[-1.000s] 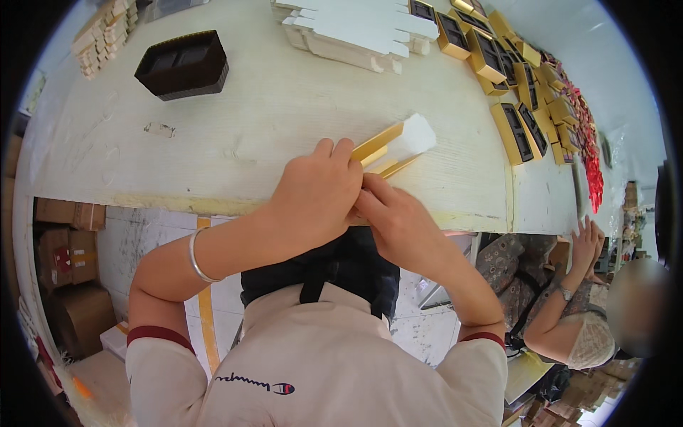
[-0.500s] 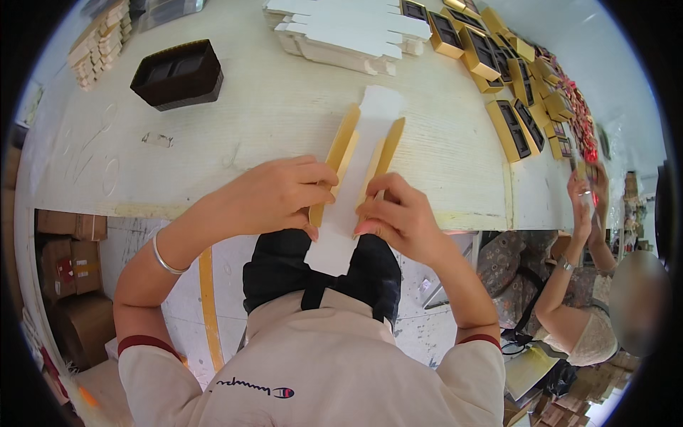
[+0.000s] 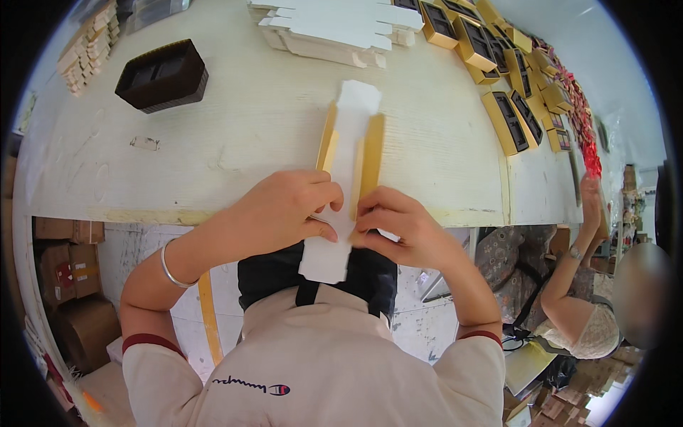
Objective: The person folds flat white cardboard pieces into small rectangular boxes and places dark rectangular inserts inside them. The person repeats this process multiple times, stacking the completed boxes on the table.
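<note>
Now flatter: box blank (image 3: 347, 178), unfolded further.

The left hand (image 3: 284, 210) and the right hand (image 3: 398, 228) grip the near end of a flat white-and-gold carton blank (image 3: 348, 153), which extends away from the hands across the pale surface (image 3: 235, 135). Beyond the left hand sits a dark brown tray (image 3: 162, 75). Beyond the blank lies a stack of white blanks (image 3: 334, 28). Gold boxes (image 3: 505, 121) lie beyond the right hand.
</note>
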Demonstrator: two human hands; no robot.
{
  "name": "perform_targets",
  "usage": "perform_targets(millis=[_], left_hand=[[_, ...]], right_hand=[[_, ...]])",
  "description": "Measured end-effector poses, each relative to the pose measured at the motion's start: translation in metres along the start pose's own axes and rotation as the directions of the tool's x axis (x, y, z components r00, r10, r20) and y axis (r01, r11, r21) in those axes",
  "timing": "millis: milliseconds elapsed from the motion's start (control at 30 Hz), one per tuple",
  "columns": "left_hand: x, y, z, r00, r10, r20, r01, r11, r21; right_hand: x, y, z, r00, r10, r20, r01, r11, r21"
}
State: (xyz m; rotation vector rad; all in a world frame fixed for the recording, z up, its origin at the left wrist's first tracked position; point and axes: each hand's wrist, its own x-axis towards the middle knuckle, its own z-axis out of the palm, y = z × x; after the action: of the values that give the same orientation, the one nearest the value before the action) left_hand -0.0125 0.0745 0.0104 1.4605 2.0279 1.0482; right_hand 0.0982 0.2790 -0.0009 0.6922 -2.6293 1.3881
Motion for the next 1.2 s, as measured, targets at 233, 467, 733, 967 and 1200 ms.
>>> perform_targets(millis=[233, 467, 733, 967, 1200], left_hand=[[0.004, 0.004, 0.019, 0.983, 0.040, -0.177, -0.040, 0.999, 0.000], [0.000, -0.001, 0.026, 0.976, 0.003, -0.218, 0.014, 0.997, 0.074], [0.001, 0.011, 0.010, 0.977, -0.204, -0.065, 0.186, 0.960, -0.210], [-0.007, -0.002, -0.008, 0.989, -0.095, 0.113, 0.128, 0.930, -0.344], [-0.003, -0.012, 0.025, 0.949, 0.110, -0.294, -0.155, 0.979, -0.132]], right_hand=[[0.010, -0.008, 0.018, 0.987, 0.123, -0.102, -0.121, 0.992, 0.032], [0.000, -0.023, 0.005, 0.977, 0.212, -0.016, -0.210, 0.973, 0.101], [-0.021, -0.012, 0.034, 0.973, -0.222, -0.065, 0.134, 0.769, -0.624], [-0.003, -0.003, 0.035, 0.928, 0.049, -0.369, -0.030, 0.998, 0.055], [0.009, -0.013, 0.035, 0.852, 0.349, -0.390, -0.231, 0.920, 0.317]])
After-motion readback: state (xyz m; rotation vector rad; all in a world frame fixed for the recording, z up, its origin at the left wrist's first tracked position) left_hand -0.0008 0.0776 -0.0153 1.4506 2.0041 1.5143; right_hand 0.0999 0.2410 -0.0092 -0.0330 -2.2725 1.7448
